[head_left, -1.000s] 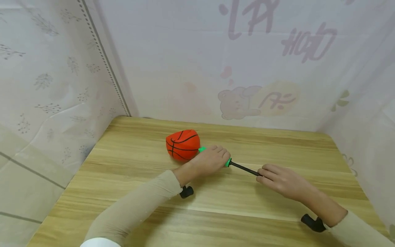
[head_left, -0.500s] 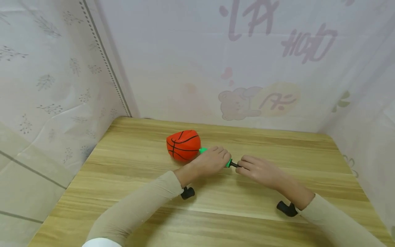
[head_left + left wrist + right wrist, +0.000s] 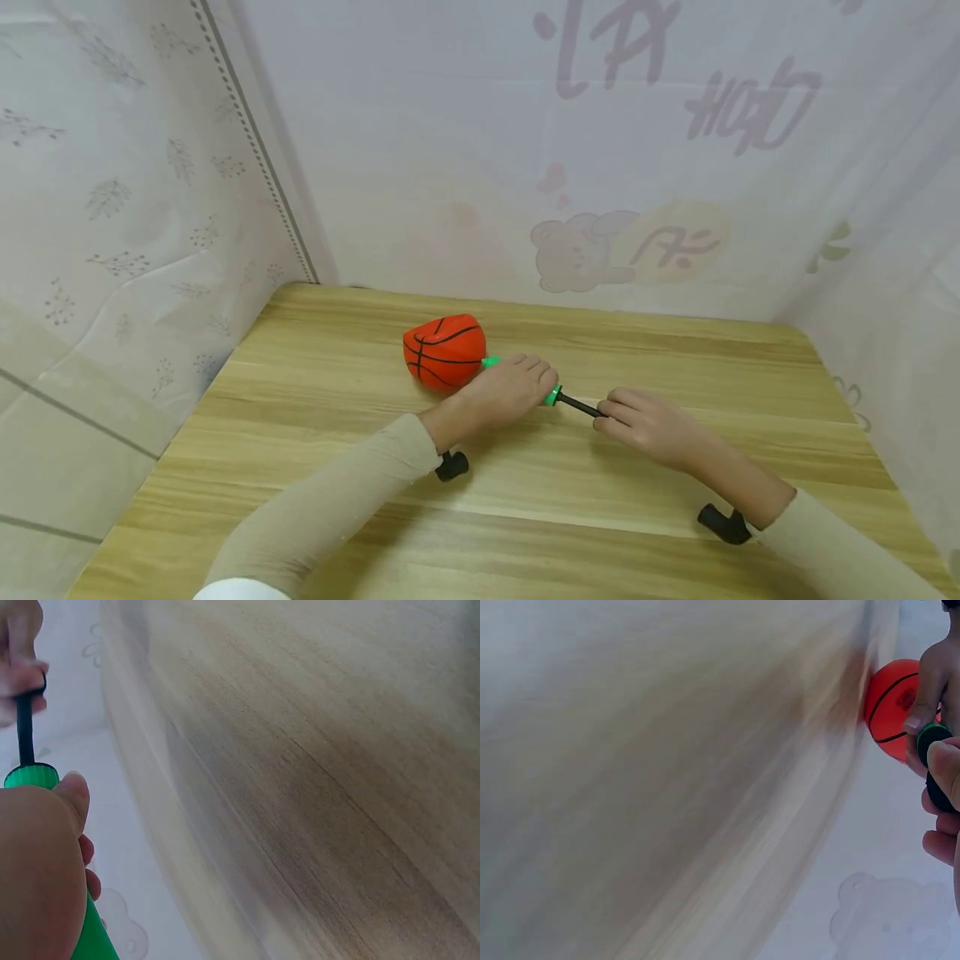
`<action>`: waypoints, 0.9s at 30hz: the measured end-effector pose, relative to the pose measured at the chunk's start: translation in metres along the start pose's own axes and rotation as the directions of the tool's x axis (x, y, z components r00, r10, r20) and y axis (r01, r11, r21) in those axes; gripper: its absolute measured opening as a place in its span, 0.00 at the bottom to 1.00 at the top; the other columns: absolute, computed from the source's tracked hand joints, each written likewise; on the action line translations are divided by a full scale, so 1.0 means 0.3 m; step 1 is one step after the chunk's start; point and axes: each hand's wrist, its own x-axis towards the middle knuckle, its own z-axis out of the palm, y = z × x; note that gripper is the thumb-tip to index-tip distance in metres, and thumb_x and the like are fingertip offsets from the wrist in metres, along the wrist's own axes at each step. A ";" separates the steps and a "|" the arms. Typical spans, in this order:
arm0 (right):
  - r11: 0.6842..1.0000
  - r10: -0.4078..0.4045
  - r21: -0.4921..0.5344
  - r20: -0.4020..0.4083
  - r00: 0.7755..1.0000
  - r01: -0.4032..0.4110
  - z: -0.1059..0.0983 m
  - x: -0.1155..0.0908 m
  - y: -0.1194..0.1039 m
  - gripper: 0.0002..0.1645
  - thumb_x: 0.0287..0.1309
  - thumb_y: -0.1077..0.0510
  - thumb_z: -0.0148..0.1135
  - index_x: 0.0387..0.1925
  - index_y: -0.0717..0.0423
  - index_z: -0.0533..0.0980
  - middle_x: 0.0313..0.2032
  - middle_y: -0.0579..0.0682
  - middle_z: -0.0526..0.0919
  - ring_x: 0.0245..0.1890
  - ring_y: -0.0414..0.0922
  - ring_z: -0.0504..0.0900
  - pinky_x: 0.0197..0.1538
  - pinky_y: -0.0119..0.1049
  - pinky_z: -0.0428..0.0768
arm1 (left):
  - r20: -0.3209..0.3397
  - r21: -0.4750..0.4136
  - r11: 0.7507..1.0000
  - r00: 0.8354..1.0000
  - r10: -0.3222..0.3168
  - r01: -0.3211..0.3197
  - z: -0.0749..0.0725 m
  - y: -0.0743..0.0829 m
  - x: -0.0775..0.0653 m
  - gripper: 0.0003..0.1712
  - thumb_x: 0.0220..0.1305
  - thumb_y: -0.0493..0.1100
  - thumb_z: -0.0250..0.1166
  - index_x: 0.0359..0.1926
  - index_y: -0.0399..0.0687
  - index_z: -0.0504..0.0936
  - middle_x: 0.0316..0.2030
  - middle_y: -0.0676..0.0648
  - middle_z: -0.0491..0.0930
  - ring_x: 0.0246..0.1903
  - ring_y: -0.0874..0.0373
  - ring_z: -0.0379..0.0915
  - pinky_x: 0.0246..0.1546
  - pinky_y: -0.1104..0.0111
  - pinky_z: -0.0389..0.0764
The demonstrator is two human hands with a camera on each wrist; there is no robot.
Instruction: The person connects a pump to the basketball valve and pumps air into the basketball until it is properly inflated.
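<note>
Here, pump well inside tabletop edges.

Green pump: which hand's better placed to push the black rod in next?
Right, most likely. The right hand already grips the outer end of the black rod, which is partly out. The left hand is wrapped round the green pump, so it seems better suited to steadying.

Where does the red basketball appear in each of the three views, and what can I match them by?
Head: the ball sits a little left of and below centre, beside the left hand.
Left wrist: not in it.
Right wrist: the ball is at the upper right, partly hidden behind the left hand.
Shared landmark: the green pump, gripped by the left hand in all three views.
</note>
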 end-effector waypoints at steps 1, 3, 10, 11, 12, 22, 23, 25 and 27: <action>1.000 0.006 0.005 0.006 1.000 -0.006 -0.010 -0.014 -0.006 0.24 0.82 0.63 0.35 0.39 0.58 0.79 0.36 0.50 0.85 0.36 0.46 0.79 0.39 0.35 0.81 | -0.005 -0.002 1.000 1.000 0.004 -0.004 0.001 0.000 -0.001 0.07 0.80 0.43 0.51 0.50 0.46 0.71 0.44 0.52 0.74 0.46 0.59 0.69 0.52 0.70 0.72; 1.000 0.010 0.007 0.007 1.000 -0.010 -0.028 -0.041 -0.016 0.24 0.82 0.63 0.35 0.39 0.58 0.80 0.37 0.51 0.85 0.36 0.46 0.80 0.39 0.36 0.82 | -0.012 -0.003 1.000 1.000 0.010 -0.010 0.004 -0.001 -0.002 0.06 0.79 0.42 0.51 0.49 0.46 0.71 0.44 0.52 0.74 0.46 0.58 0.69 0.52 0.70 0.72; 0.999 0.024 -0.033 0.028 0.999 -0.023 -0.072 -0.110 -0.035 0.24 0.82 0.63 0.35 0.38 0.58 0.79 0.37 0.51 0.85 0.37 0.46 0.81 0.38 0.35 0.82 | 0.022 -0.003 1.000 1.000 0.001 -0.001 0.000 -0.004 -0.005 0.08 0.80 0.41 0.48 0.52 0.46 0.71 0.47 0.51 0.74 0.47 0.58 0.68 0.52 0.70 0.71; 0.999 0.026 -0.032 0.029 0.999 -0.025 -0.077 -0.116 -0.035 0.24 0.82 0.62 0.35 0.39 0.58 0.79 0.37 0.52 0.85 0.37 0.46 0.81 0.38 0.35 0.82 | 0.024 -0.001 1.000 1.000 0.001 -0.001 -0.001 -0.005 -0.006 0.08 0.80 0.41 0.48 0.52 0.46 0.71 0.46 0.52 0.74 0.47 0.58 0.68 0.51 0.70 0.70; 0.999 0.026 -0.032 0.029 0.999 -0.025 -0.080 -0.121 -0.036 0.24 0.82 0.62 0.34 0.39 0.58 0.79 0.37 0.52 0.85 0.37 0.46 0.81 0.37 0.35 0.82 | 0.022 0.005 1.000 1.000 0.002 -0.002 -0.002 -0.005 -0.006 0.07 0.79 0.41 0.48 0.51 0.46 0.71 0.45 0.52 0.74 0.46 0.58 0.68 0.50 0.70 0.70; 1.000 0.009 -0.009 -0.016 1.000 -0.009 -0.054 -0.068 -0.016 0.23 0.82 0.63 0.36 0.40 0.58 0.80 0.38 0.51 0.85 0.37 0.47 0.80 0.38 0.37 0.82 | -0.036 0.038 0.999 0.999 -0.006 0.007 0.007 -0.002 -0.002 0.09 0.81 0.47 0.50 0.46 0.46 0.70 0.38 0.52 0.68 0.40 0.59 0.65 0.42 0.70 0.67; 1.000 0.005 -0.007 -0.014 1.000 -0.005 -0.048 -0.057 -0.013 0.24 0.82 0.63 0.35 0.40 0.58 0.80 0.38 0.51 0.85 0.38 0.47 0.80 0.38 0.36 0.82 | -0.039 0.038 0.999 0.999 -0.006 0.008 0.009 -0.001 -0.001 0.09 0.80 0.47 0.50 0.46 0.46 0.70 0.37 0.52 0.68 0.40 0.59 0.65 0.42 0.70 0.67; 1.000 -0.003 -0.010 0.005 1.000 0.003 -0.035 -0.035 -0.007 0.24 0.82 0.64 0.35 0.41 0.58 0.80 0.38 0.51 0.85 0.38 0.47 0.80 0.39 0.36 0.81 | -0.047 0.041 0.999 0.999 -0.007 0.009 0.011 0.002 0.000 0.10 0.80 0.47 0.51 0.46 0.46 0.71 0.37 0.52 0.69 0.40 0.59 0.65 0.42 0.70 0.67; 1.000 -0.006 -0.009 0.027 1.000 0.007 -0.021 -0.014 -0.001 0.24 0.82 0.64 0.33 0.42 0.59 0.79 0.38 0.51 0.84 0.39 0.47 0.79 0.41 0.35 0.81 | -0.055 0.046 0.999 0.998 -0.009 0.011 0.014 0.005 0.002 0.10 0.80 0.48 0.51 0.46 0.46 0.71 0.37 0.52 0.70 0.39 0.59 0.65 0.42 0.71 0.68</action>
